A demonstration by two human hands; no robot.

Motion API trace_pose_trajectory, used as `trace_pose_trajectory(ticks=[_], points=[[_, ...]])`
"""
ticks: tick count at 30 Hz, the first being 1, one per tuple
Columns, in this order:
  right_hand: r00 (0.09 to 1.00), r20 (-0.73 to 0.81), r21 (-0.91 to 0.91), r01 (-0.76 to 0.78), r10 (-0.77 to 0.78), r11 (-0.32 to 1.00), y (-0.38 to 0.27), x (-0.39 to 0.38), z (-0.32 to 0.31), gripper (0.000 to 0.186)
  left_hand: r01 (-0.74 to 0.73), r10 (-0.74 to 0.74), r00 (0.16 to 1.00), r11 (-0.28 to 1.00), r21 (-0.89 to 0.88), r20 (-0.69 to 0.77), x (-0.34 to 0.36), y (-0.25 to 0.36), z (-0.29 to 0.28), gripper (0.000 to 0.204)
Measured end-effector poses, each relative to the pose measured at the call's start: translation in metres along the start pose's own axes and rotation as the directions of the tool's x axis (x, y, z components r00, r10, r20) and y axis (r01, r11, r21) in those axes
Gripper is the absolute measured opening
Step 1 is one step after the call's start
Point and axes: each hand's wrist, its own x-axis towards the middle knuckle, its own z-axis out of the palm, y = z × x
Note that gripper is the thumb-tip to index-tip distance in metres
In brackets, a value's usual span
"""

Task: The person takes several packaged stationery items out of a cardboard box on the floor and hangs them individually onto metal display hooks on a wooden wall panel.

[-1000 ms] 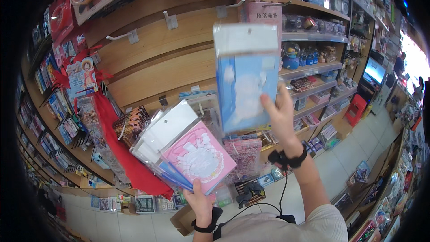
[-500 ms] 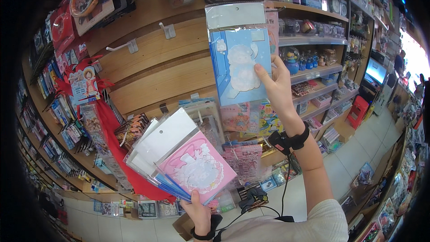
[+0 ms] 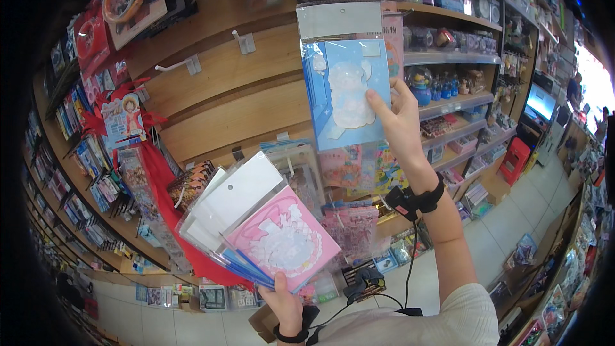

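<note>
Blue packet (image 3: 348, 83), edges clear of pink packet (image 3: 285, 234)

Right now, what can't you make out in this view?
Head view:
Left hand: fingertips besides the thumb, hidden by the pink character packet.
Packets beneath it: designs mostly covered by that packet.
Right hand: fingertips besides the thumb, behind the blue packet.
Distant monitor: screen content, too small and bright.

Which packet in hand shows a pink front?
The foremost packet in the left hand. Its front is pink; the packets behind it show blue edges, and the blue packet is in the right hand.
</note>
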Motion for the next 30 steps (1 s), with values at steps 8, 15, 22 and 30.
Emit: trace_pose_trajectory(ticks=[8, 15, 22, 30], points=[[1.000, -0.007, 0.003, -0.020, 0.020, 1.000, 0.001, 0.002, -0.001, 0.016, 0.061, -0.062, 0.998, 0.992, -0.107, -0.011, -0.001, 0.002, -0.003, 0.034], [0.998, -0.019, 0.034, -0.065, 0.065, 0.997, -0.011, -0.001, 0.000, 0.029, -0.020, 0.023, 0.994, 0.999, -0.028, 0.110, -0.002, 0.003, -0.004, 0.040], [0.997, -0.010, 0.129, 0.082, -0.081, 0.988, -0.027, -0.007, 0.001, 0.046, 0.037, -0.031, 0.988, 0.999, -0.036, 0.150, -0.006, 0.017, 0.003, 0.041], [0.995, 0.032, 0.010, 0.089, -0.090, 0.996, -0.026, -0.009, -0.001, 0.036, 0.050, -0.042, 0.986, 0.998, -0.045, 0.161, -0.009, 0.017, 0.000, 0.042]])
